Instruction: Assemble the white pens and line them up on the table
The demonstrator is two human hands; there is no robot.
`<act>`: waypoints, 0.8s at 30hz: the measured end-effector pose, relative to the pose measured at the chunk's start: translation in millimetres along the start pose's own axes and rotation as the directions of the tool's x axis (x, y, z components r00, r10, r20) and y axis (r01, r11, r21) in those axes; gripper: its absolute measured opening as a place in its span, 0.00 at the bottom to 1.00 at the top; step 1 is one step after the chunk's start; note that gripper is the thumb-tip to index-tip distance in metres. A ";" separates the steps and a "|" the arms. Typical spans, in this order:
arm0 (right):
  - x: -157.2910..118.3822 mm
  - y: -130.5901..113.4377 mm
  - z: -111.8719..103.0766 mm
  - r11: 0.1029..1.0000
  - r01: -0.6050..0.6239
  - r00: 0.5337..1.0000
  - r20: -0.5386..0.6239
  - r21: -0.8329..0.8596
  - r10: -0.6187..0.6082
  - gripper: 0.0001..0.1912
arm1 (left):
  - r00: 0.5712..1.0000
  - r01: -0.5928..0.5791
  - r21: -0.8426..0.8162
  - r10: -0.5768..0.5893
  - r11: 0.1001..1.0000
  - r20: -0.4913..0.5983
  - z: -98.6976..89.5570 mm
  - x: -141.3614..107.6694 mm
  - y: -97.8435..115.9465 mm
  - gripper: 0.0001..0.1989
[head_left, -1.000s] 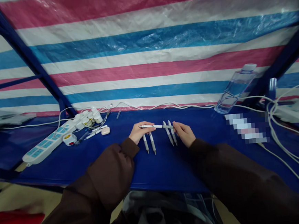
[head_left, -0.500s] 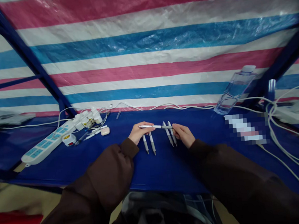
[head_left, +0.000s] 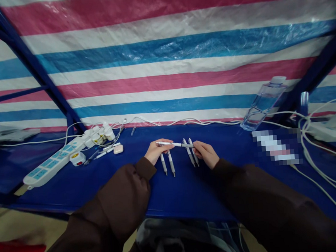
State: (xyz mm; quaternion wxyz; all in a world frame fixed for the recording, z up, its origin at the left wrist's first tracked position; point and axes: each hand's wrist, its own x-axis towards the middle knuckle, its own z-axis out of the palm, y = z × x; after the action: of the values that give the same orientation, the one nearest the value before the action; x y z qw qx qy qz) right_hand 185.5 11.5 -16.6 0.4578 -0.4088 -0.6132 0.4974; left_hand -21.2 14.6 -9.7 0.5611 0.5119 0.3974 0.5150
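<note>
Blue tabletop [head_left: 187,194] beneath, one white-and-grey pen [head_left: 177,144] in the grip of both hands [head_left: 155,152].

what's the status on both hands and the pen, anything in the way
Left hand and right hand gripping held pen toward opposite ends. Held pen crosswise, white and grey. Close by: two pens near left hand, two more pens partly covered by held pen.

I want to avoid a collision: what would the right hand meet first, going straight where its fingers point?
Apart from the held pen, the right hand would probably meet the two pens just left of it, though height is unclear.
</note>
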 end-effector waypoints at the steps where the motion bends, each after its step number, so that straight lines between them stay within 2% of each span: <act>1: 0.1 0.8 0.1 0.999 -0.013 1.000 -0.008 -0.032 0.013 0.23 | 1.000 -0.002 -0.006 0.002 1.000 0.006 -0.3 0.3 -0.5 0.14; 5: -1.0 1.8 0.2 0.985 -0.022 0.999 -0.033 -0.168 0.017 0.28 | 1.000 -0.010 -0.028 0.010 1.000 0.013 -0.7 1.6 -1.9 0.14; 7: -2.3 1.1 0.1 0.983 -0.016 0.999 -0.033 -0.182 0.010 0.28 | 1.000 -0.008 -0.033 0.009 0.999 0.012 -0.5 1.9 -1.9 0.14; 13: -4.6 1.3 -0.7 0.989 0.129 0.991 0.051 -0.071 -0.125 0.16 | 1.000 0.000 -0.039 0.000 0.999 -0.009 0.9 0.7 0.7 0.15; 17: -4.5 2.8 -0.2 0.989 0.093 0.993 0.085 -0.113 -0.084 0.19 | 1.000 -0.015 -0.048 0.015 0.999 -0.010 0.5 0.7 0.9 0.15; 24: -4.9 6.3 1.5 0.970 0.054 0.997 0.062 -0.238 -0.041 0.25 | 1.000 -0.014 -0.119 0.016 0.993 0.010 1.8 0.9 0.1 0.13</act>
State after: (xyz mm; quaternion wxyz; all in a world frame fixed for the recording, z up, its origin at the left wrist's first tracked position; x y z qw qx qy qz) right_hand 185.5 7.5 -23.8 0.3993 -0.4319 -0.6911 0.4200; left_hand -19.3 15.1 -9.3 0.5890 0.4835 0.3589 0.5391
